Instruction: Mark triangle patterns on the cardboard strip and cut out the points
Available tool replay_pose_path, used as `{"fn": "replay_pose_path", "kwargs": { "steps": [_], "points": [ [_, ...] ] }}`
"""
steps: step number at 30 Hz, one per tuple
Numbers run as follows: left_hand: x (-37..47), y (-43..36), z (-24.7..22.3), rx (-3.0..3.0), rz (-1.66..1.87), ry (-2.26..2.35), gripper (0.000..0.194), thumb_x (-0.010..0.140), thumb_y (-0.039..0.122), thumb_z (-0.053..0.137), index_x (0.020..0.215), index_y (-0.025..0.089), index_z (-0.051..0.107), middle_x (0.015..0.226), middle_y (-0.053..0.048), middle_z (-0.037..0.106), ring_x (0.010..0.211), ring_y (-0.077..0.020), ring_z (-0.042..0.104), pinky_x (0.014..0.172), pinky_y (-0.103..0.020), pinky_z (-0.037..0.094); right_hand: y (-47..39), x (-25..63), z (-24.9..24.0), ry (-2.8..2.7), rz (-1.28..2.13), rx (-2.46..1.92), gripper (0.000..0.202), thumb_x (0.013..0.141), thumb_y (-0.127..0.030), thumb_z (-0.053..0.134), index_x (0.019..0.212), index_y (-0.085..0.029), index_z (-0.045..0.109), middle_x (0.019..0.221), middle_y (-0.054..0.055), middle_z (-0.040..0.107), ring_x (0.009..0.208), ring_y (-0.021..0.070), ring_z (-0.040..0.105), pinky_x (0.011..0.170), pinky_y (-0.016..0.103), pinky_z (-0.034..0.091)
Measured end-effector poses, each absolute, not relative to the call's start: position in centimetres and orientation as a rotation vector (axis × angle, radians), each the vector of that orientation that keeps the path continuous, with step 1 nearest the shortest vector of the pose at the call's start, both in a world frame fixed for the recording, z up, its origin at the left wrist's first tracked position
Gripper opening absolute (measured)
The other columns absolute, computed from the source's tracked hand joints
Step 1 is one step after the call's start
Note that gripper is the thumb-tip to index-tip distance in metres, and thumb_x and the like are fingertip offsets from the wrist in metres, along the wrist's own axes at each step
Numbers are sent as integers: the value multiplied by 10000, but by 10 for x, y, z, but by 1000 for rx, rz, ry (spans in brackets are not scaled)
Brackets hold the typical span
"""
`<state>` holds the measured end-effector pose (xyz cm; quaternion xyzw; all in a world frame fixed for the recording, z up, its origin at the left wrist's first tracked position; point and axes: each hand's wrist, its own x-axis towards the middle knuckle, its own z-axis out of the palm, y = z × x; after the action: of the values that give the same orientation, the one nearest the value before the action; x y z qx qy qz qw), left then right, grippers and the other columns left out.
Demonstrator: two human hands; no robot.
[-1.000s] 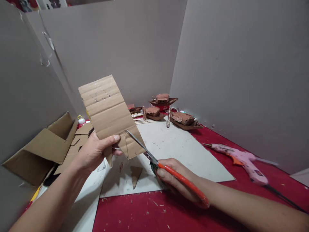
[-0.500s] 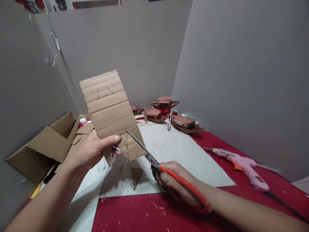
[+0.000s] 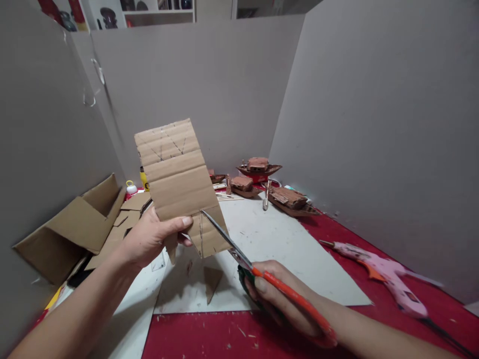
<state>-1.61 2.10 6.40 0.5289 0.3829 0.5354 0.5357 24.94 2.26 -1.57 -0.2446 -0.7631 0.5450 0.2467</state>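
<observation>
A piece of corrugated cardboard [image 3: 179,184] with pen lines near its top and bottom is held up by my left hand [image 3: 151,239], thumb on the front face and fingers behind. Its lower edge is notched. My right hand [image 3: 277,294] grips orange-handled scissors [image 3: 295,294], and part of the handle looks dark green. One blade lies across the front of the cardboard's lower right part, its tip near a drawn line; the other blade is hidden. Below, a small cardboard triangle [image 3: 212,283] lies on the white sheet [image 3: 292,254].
Several small brown model boats [image 3: 290,197] stand at the back. To the right lies a pink glue gun [image 3: 389,271] on the red tablecloth [image 3: 209,334]. An open cardboard box [image 3: 71,229] is at the left. Grey panels [image 3: 194,75] enclose the table.
The view has shifted slightly, so everything sits a little lower and to the right. Both hands keep their hold, and the scissors stay at nearly the same place on the cardboard.
</observation>
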Motion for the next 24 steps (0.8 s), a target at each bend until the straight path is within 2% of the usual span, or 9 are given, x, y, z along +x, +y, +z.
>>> {"fn": "replay_pose_path", "kwargs": {
  "steps": [4,11,15,20,24],
  "points": [
    [-19,20,66,1285,1264,898,299,728,193,838,985,165,688,834,-7,694,599,-119,645,499,-226,610,20,249,-15,-2037,1523,-652,561,921,-696,460,653,-216,353,554,-78,277,494,74,228,430,229,195],
    [-28,18,71,1378,1242,898,267,730,191,840,954,179,697,781,5,696,607,-122,655,504,-202,587,16,246,-16,-1968,1620,-603,562,899,-672,538,641,-223,320,547,-90,227,487,67,187,432,244,140],
    [-28,18,71,1384,1247,910,271,721,198,840,943,180,685,698,17,668,578,-126,649,497,-201,572,20,249,-18,-2023,1594,-601,570,894,-728,479,671,-222,340,537,-85,267,472,66,217,423,234,150],
    [-31,19,71,1411,1235,969,251,713,236,839,906,183,688,755,-15,694,574,-137,649,487,-215,562,20,250,-18,-2030,1628,-611,591,901,-764,399,684,-215,390,487,-79,332,398,61,281,382,213,173],
    [-34,18,73,1450,1199,1008,233,711,242,826,892,169,699,724,-27,684,547,-136,633,471,-211,545,17,250,-14,-2021,1716,-583,630,863,-803,419,703,-195,463,452,-72,369,352,64,322,345,193,203]
  ]
}}
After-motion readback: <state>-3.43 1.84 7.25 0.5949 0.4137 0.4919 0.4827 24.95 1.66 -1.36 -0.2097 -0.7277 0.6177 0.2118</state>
